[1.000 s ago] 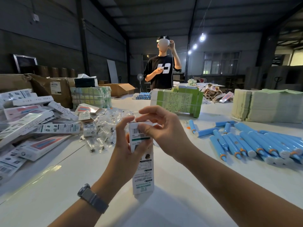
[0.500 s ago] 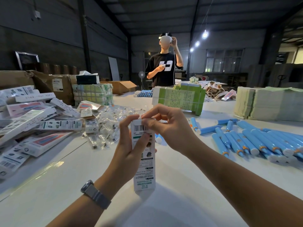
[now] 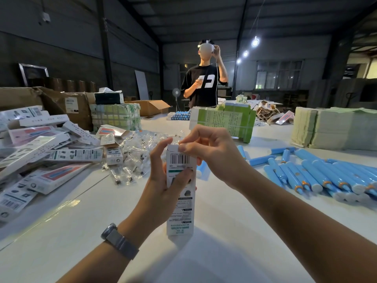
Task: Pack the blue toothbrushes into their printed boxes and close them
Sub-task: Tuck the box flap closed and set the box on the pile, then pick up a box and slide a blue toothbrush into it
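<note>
A tall white printed box (image 3: 180, 211) with a barcode stands upright on the white table (image 3: 61, 231). My left hand (image 3: 163, 180) grips its upper half, thumb across the front. My right hand (image 3: 210, 152) pinches the flap at the box's top end. What is inside the box is hidden. Several blue toothbrushes (image 3: 318, 174) lie in a row on the table to the right. One more blue toothbrush (image 3: 202, 169) lies just behind the box.
A heap of printed boxes (image 3: 40, 152) covers the left side, with small clear bags (image 3: 134, 158) beside it. Green carton stacks (image 3: 224, 121) and paper stacks (image 3: 334, 129) stand behind. A person in a black shirt (image 3: 204, 84) stands across the table.
The box stays upright in my left hand. My right hand's fingers have shifted slightly along the top flap. The camera has tilted a little.
</note>
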Action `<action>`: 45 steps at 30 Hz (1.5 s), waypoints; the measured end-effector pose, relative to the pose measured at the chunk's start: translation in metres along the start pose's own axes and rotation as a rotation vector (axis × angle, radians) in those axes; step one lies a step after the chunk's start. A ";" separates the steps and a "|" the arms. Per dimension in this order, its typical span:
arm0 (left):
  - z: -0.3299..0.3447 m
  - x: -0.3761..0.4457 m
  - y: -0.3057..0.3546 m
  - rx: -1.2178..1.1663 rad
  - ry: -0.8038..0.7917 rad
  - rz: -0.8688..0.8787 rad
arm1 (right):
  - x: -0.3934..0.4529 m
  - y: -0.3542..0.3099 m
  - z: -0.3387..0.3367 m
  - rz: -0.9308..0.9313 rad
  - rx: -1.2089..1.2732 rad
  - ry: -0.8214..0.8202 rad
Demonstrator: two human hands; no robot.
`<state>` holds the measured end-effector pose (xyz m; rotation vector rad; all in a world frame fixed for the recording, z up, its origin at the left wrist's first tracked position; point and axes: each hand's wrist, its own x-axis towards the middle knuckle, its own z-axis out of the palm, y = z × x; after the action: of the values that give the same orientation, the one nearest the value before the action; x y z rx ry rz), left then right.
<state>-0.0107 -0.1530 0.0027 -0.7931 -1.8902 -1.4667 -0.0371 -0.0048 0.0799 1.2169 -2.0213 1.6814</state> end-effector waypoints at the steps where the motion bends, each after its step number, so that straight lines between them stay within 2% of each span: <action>1: 0.000 0.000 0.001 0.010 -0.004 0.003 | 0.000 0.000 -0.001 0.007 0.010 -0.010; 6: -0.001 -0.001 0.002 0.034 -0.008 0.010 | 0.003 0.002 -0.005 0.038 0.008 -0.049; 11: -0.002 0.000 0.000 -0.020 0.022 -0.017 | -0.001 0.010 -0.006 -0.014 -0.054 -0.085; 18: -0.003 0.002 -0.002 -0.005 0.041 -0.016 | -0.005 0.020 -0.004 -0.082 -0.063 -0.002; 27: -0.003 0.001 -0.004 0.047 0.027 -0.001 | -0.004 0.024 -0.003 -0.103 -0.016 0.026; 31: -0.007 -0.002 -0.010 -0.018 0.020 -0.050 | -0.004 0.031 0.001 -0.093 -0.119 0.098; 35: -0.008 -0.004 -0.017 -0.046 -0.076 -0.117 | -0.003 0.040 0.006 -0.035 -0.331 0.200; 40: -0.009 -0.005 -0.009 -0.088 -0.117 -0.150 | -0.008 0.033 0.005 0.087 -0.275 0.112; 45: -0.001 -0.004 -0.012 0.014 -0.143 -0.077 | -0.024 0.017 0.003 0.047 -0.404 0.149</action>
<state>-0.0170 -0.1568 -0.0077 -0.8470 -2.0551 -1.4753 -0.0335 0.0027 0.0513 0.8860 -2.1681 1.2517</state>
